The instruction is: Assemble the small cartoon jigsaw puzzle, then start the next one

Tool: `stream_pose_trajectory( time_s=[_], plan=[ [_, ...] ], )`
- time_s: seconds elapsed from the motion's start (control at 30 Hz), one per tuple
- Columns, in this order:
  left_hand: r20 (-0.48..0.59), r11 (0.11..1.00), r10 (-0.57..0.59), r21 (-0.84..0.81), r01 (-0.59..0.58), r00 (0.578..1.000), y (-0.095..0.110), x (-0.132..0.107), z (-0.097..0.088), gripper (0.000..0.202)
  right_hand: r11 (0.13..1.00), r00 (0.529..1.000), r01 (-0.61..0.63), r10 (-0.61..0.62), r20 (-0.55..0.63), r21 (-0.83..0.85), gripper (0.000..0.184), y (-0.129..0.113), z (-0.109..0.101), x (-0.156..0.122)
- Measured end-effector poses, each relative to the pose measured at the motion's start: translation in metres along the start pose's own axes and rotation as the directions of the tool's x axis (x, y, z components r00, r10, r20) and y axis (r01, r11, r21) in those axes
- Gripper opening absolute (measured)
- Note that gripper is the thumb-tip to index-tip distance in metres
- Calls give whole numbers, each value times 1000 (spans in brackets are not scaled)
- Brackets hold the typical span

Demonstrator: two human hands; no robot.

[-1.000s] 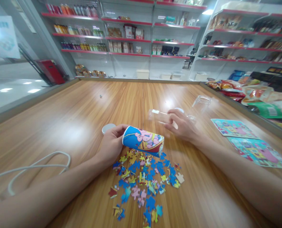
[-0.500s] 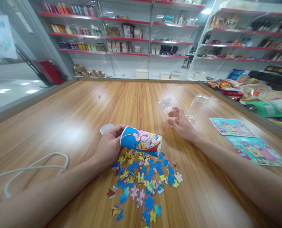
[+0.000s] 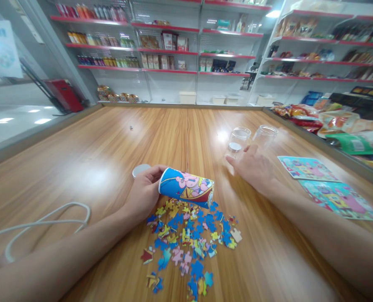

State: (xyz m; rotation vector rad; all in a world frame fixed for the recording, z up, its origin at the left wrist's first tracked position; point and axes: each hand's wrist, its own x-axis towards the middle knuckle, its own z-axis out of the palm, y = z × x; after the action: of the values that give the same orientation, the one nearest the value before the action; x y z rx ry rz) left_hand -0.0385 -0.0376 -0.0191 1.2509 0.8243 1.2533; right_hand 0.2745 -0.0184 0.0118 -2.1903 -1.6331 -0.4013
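Note:
My left hand [image 3: 145,191] is wrapped round a printed paper cup [image 3: 188,187], which lies on its side in the air with its narrow end to the right. Beneath the cup, loose jigsaw pieces [image 3: 186,239] are heaped on the table. My right hand [image 3: 254,167] has its thumb and fingers at the lower part of a clear tumbler [image 3: 239,135]; part of their contact is hard to see. A white disc [image 3: 235,147] shows through the tumbler. Just right of it stands a second clear tumbler [image 3: 266,135]. A pale round lid [image 3: 141,170] lies beside my left hand.
Two cartoon picture sheets [image 3: 309,168] lie on the table [image 3: 161,134] at the right. A white cable [image 3: 63,207] loops at the left. Bagged goods [image 3: 340,121] are piled past the right edge, and stocked shelves [image 3: 170,50] stand behind.
My right hand and the tumbler have moved right, next to the second tumbler. The tumbler stands straighter now. My left hand and the paper cup have stayed in place.

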Motion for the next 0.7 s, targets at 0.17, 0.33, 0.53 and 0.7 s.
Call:
stream_pose_trajectory(
  time_s=[0.17,0.33,0.53,0.7],
  plan=[
    [-24,1000,10,-4,-10,1000,-2,1,-1,20,971,970,228,-221,98,-70,52,-10,-7,-9],
    [-15,1000,2,-4,-2,1000,-3,1,-1,18,893,881,450,-445,161,4,37,-13,3,-10],
    [-13,1000,-10,-2,10,1000,-2,1,-1,17,926,922,375,-368,121,-43,41,-5,10,0],
    [-12,1000,-17,-9,17,1000,-1,1,-1,18,947,941,320,-320,109,15,40,-2,13,2]
  ],
)
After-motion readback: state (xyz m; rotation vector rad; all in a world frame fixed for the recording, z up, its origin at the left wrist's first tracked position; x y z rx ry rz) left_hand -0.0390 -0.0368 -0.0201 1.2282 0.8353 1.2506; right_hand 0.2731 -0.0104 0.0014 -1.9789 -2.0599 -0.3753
